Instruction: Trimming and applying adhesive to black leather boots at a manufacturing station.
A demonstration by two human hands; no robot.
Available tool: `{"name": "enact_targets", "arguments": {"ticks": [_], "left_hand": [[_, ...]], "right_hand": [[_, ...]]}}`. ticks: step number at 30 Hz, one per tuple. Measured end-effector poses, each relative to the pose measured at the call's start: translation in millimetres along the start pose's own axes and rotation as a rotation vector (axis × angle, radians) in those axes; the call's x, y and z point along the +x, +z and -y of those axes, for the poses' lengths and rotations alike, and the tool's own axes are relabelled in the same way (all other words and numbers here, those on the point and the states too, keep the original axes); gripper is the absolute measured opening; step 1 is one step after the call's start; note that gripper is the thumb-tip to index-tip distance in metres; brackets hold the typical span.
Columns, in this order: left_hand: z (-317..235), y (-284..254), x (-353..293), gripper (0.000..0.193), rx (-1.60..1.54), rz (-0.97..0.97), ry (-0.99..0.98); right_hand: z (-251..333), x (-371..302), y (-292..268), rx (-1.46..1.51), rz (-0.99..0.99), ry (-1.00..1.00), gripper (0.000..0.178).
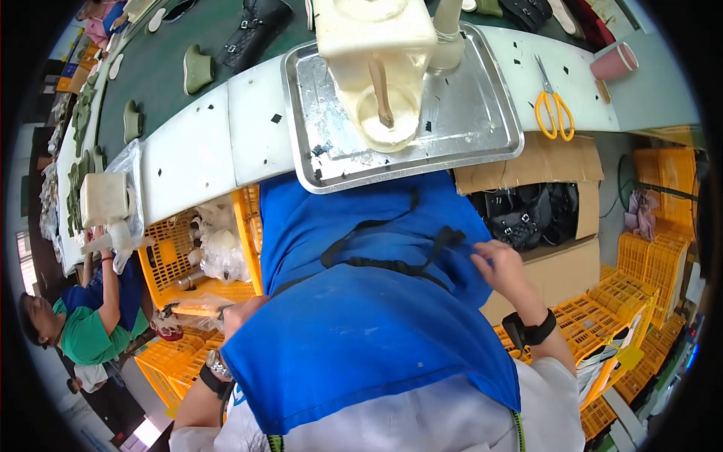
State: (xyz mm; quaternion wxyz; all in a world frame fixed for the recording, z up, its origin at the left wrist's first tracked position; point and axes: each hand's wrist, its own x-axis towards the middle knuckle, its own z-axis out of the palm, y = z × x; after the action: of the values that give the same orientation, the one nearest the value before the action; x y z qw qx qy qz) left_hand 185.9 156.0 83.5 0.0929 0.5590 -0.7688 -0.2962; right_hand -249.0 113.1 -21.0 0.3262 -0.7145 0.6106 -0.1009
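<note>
Left hand (242,313) half hidden by blue apron (361,324), near yellow crate (250,239) under tabletop's (188,154) near edge, left part; can't tell its grip. Right hand (506,271): grip loosely curled, fingertips apart, beside carton (546,275) of black boots (527,218) below same edge, right part. Metal tray (471,113) overhangs that edge; scissors (549,93) right of it.

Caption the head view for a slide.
Right hand near a blue apron and cardboard box of black footwear; metal tray and orange-handled scissors on the white worktop.
</note>
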Motion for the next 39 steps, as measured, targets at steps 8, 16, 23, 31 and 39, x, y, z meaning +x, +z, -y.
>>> {"name": "enact_targets", "arguments": {"ticks": [8,16,23,31,39], "left_hand": [[6,1,31,0.014,-0.086,-0.073,-0.069],[20,-24,45,0.021,-0.261,0.589,0.190],[51,-32,90,0.021,-0.243,1.055,0.194],[4,-35,171,0.025,-0.051,1.086,0.240],[-44,-18,193,0.045,-0.363,0.854,0.553]], "right_hand": [[79,9,-29,0.575,0.444,-0.045,0.008],[83,14,9,0.598,0.404,-0.092,0.012],[-33,11,32,0.366,-0.185,0.314,0.013],[-175,-2,92,-0.028,-0.361,1.086,0.050],[-195,20,93,0.477,-0.944,1.241,0.047]]}}
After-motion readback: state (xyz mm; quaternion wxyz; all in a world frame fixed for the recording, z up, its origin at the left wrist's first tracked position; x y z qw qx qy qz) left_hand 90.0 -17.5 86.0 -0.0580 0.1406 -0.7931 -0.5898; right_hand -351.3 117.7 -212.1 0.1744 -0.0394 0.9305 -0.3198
